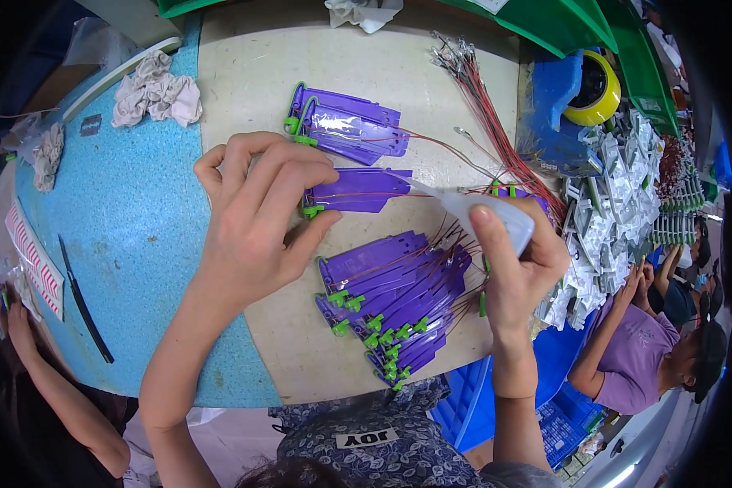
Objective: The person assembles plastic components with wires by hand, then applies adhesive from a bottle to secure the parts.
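With its fingers and thumb, my left hand [256,203] grips the green-clipped end of a flat purple plastic piece [370,195] on the table. A thin red wire runs along this piece. My right hand [516,272] is closed round a whitish squeeze bottle [500,220], tilted so its thin nozzle points left. The nozzle tip is over the upper right part of the held piece; whether it touches cannot be told. Just beyond lie overlapping purple pieces [354,134] with green clips. Nearer to me, several more are fanned out in a pile [398,276], wires trailing across them.
A bundle of red and black wires [504,134] lies at the back right. White plastic parts [610,211] are heaped right of the table, below a yellow tape roll [594,88]. A black-handled blade [85,305] and crumpled cloth [156,93] rest on the blue mat. Co-workers sit either side.
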`<move>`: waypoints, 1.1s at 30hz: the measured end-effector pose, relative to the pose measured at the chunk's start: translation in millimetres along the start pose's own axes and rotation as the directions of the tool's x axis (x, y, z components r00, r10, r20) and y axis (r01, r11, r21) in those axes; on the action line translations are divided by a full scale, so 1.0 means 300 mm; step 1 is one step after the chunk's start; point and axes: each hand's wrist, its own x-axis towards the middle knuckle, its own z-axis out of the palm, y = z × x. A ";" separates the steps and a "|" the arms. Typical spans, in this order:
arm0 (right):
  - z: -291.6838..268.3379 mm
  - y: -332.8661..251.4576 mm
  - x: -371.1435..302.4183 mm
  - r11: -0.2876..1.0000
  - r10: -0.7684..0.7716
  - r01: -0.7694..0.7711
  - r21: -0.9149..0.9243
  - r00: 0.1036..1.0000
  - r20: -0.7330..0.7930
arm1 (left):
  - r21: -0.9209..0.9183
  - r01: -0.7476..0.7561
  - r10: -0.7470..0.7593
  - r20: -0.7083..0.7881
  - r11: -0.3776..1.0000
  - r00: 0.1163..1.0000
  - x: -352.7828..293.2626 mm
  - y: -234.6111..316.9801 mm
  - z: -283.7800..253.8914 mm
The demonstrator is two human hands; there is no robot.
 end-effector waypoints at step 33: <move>0.388 0.069 0.428 0.517 -0.568 0.618 -0.592 0.765 0.303 | -0.303 0.002 -0.020 -0.058 0.953 0.998 -0.027 0.042 0.043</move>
